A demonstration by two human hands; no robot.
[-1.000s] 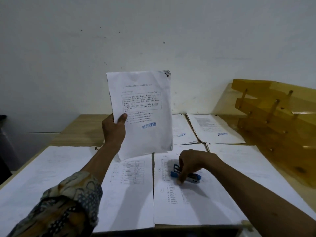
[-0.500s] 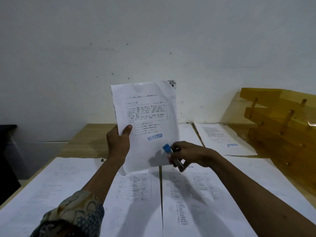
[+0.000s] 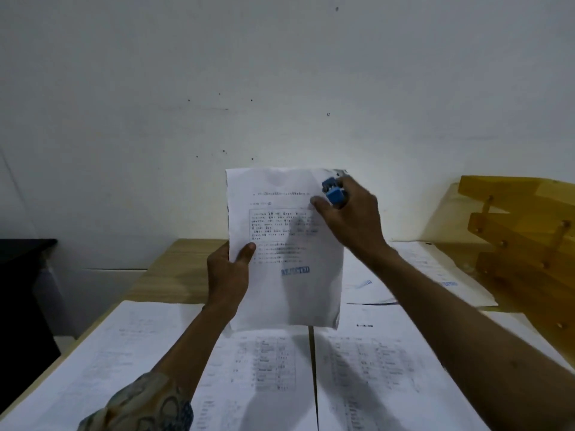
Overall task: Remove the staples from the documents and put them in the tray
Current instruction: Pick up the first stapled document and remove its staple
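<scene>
Your left hand (image 3: 228,275) gripped the stamped document (image 3: 289,237) by its lower left edge, with the thumb curled over the front face and the fingers hidden behind the sheet. You held the page upright, off the table (image 3: 174,272), in front of the white wall (image 3: 280,88). A blue "REJECTED" stamp showed low on the page. Your right hand (image 3: 351,219) was closed round a blue staple remover (image 3: 334,194), thumb stretched across the paper's face, with the tool's head at the page's top right corner. That corner was dark and blurred, so whether the tool had caught anything there could not be told. The wooden tray (image 3: 522,231), a tiered amber rack, stood at the right of the table by the wall, well apart from both hands. Printed sheets (image 3: 264,368) lay flat on the table below the held page. More stamped sheets (image 3: 435,265) lay farther back, near the tray. A patterned sleeve (image 3: 146,405) covered your left arm near the elbow; the right forearm was bare. A dark object (image 3: 21,290) stood left of the table.
</scene>
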